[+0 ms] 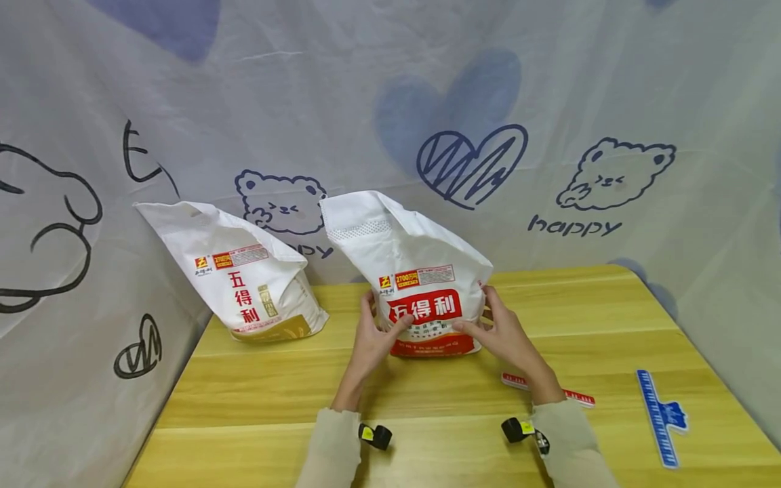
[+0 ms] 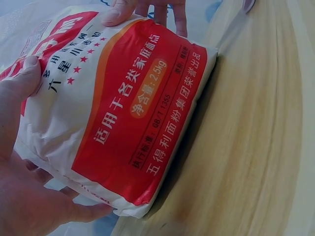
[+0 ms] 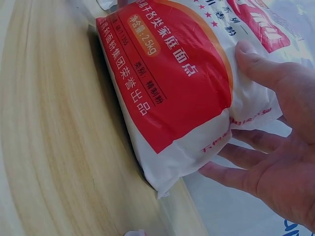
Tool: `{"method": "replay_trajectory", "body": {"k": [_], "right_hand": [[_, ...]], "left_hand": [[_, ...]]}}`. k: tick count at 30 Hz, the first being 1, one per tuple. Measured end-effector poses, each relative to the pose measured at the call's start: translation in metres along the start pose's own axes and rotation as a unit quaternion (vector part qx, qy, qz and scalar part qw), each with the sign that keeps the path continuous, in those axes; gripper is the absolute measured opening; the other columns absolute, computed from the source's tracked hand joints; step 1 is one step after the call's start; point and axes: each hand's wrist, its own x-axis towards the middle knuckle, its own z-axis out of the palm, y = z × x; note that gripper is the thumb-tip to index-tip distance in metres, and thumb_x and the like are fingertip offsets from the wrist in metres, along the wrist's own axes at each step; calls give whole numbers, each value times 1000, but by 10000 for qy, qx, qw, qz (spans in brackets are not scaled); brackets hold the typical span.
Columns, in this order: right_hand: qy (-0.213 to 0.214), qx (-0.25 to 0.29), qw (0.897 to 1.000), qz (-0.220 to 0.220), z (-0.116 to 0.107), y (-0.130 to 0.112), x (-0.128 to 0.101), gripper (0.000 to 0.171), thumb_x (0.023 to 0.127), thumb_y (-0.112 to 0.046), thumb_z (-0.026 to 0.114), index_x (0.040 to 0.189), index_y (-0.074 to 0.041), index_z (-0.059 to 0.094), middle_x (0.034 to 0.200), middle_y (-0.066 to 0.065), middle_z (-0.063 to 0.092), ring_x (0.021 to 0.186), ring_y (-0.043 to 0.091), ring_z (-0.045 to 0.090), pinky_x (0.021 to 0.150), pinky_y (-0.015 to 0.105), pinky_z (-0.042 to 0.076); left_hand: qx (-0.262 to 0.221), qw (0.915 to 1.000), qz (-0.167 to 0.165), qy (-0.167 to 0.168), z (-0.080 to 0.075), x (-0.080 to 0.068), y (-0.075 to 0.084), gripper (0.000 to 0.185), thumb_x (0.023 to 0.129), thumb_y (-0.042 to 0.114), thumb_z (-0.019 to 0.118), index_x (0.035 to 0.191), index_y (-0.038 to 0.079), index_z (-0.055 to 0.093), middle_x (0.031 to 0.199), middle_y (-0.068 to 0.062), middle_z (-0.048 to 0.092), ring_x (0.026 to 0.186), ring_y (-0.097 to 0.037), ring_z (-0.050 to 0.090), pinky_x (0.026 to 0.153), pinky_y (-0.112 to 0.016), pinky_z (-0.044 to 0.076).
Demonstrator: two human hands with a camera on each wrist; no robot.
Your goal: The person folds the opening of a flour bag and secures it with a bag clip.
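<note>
Currently the red-labelled flour bag [image 1: 421, 285] stands upright on the wooden table [image 1: 610, 325], at the centre of the head view and close to the table's far edge, its folded top leaning toward 11 o'clock. The left hand [image 1: 375, 335] clasps the bag's lower left side, thumb laid across the front label and fingers curled round the side. The right hand [image 1: 503, 332] mirrors it on the lower right side, thumb on the front and fingers wrapped behind. In the left wrist view the thumb [image 2: 22, 78] presses into the soft wall; the right wrist view shows the same of its thumb [image 3: 258, 66].

Recommended handling: keep both grips low and level, since the filling probably shifts and the tall top can tip. Squeeze evenly; avoid creasing the seam at the base.

A second flour bag [image 1: 244, 281] with gold print stands at 9 o'clock, well apart. A red sealing clip [image 1: 576, 395] lies at 4 o'clock, just beside the right wrist; a blue sealing clip [image 1: 659, 417] lies farther out at 4 o'clock.
</note>
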Motion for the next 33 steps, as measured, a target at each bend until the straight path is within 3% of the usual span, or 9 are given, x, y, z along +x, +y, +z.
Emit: {"method": "replay_trajectory", "body": {"k": [5,9,15,20,27,30,33], "right_hand": [[-13,81,10000,10,0,0,-2,89,90,-46,79,159,-29,26,154,13,46,137,44,48,101,58,50],[-19,231,9997,-13,-1,-3,-2,87,92,-44,77,159,-27,24,152,13,47,136,41,50,102,56,50],[364,452,9975,-406,-12,-18,5,79,98,-32,73,159,-17,25,152,18,47,135,39,51,104,53,48],[683,502,9940,-686,-20,-30,11,75,100,-26,70,160,-15,27,148,18,50,132,36,54,104,51,49],[988,645,9872,-1074,-25,-41,13,65,100,-20,70,155,-12,37,146,16,52,130,32,55,99,28,52],[1064,617,9856,-1165,-26,-45,14,62,99,-19,71,153,-12,40,147,14,52,129,31,56,100,29,52],[1150,532,9847,-1194,-27,-49,14,60,99,-20,71,151,-12,42,147,12,53,129,28,56,102,34,51]], "left_hand": [[-132,9999,-17,-51,-2,-1,2,92,88,39,82,157,18,25,152,-9,42,137,-30,45,108,-53,45],[-194,9998,52,-66,-4,-3,4,97,88,36,82,160,19,20,158,-10,35,142,-33,38,114,-58,35],[-197,9996,181,66,-4,-2,13,98,90,37,79,162,18,17,164,-9,26,148,-34,29,118,-60,27],[-159,9988,436,182,-6,0,26,91,91,34,79,161,21,22,162,-6,30,147,-31,32,118,-57,29],[-137,9958,839,350,-11,2,46,82,93,34,77,158,26,27,155,-3,36,144,-28,36,118,-56,30],[-109,9941,924,561,-11,0,55,84,94,35,76,159,24,24,157,-5,35,144,-29,36,118,-56,30],[102,9871,1196,1063,-10,-3,64,85,95,33,75,161,19,22,160,-8,31,145,-32,35,117,-58,31]]}}
